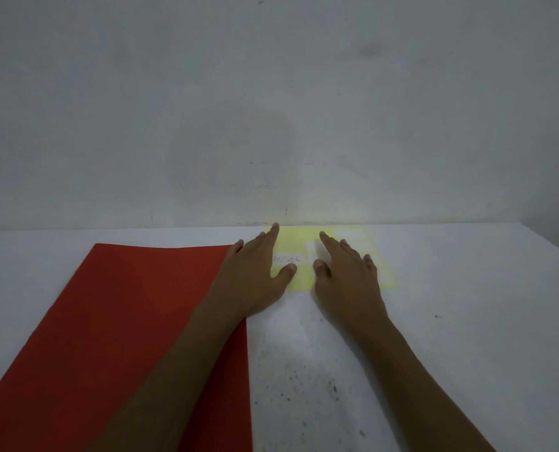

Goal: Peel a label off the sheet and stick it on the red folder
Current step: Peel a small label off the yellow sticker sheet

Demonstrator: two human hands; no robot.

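The red folder (118,337) lies flat on the left half of the white table. A yellow label sheet (299,243) lies at the table's far edge, just right of the folder. A white label reading "Asset" (288,259) sits on the sheet between my two thumbs. My left hand (255,275) rests flat with spread fingers over the folder's far right corner and the sheet's left side. My right hand (346,272) lies flat on the sheet's middle, covering part of it. Neither hand holds anything.
The white table (434,321) is speckled with dark marks near the front. A grey-white wall (271,109) rises straight from the table's far edge. The table's right corner shows at the far right.
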